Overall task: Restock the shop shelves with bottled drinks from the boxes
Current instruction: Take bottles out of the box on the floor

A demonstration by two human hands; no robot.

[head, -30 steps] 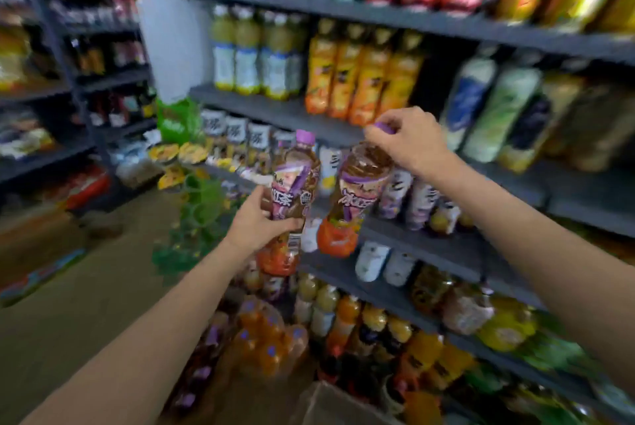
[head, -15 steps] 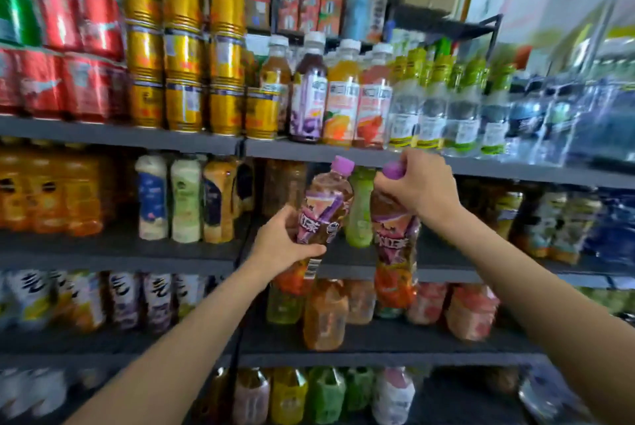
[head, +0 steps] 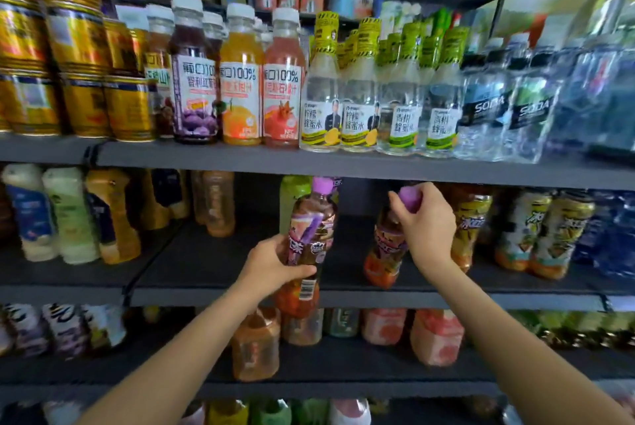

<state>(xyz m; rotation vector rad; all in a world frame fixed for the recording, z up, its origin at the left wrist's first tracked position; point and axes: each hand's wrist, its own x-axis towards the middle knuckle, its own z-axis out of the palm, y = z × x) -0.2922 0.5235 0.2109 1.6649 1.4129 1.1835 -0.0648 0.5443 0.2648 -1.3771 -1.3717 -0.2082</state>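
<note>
While most of the frame is filled by a dark shelving unit running past both side edges, its bottom tier is cut off and shows only blurred tops. Gold cans stacked at upper left are smeared by blur and their print cannot be read. Beside them on the same board stand juice bottles with white caps, then lemon-water bottles with yellow neck wraps, then soda-water bottles fading into blur at the right edge.

On the middle shelf, pale yogurt-style bottles stand at left and yellow-labelled tea bottles at right, with a bare stretch of board between them.

The left hand grips the left bottle, a purple-capped tea, fingers and thumb wrapped round its lower body; the bottle tilts slightly, its cap near the board above, and its base hangs in front of the middle shelf's front lip, so it is not resting on the board. The right hand closes over the purple cap of the right bottle, hiding the neck; its orange base sits low at the shelf's front edge, though whether it touches the board cannot be told.

Below, orange and pink drinks sit partly hidden behind both forearms.
</note>
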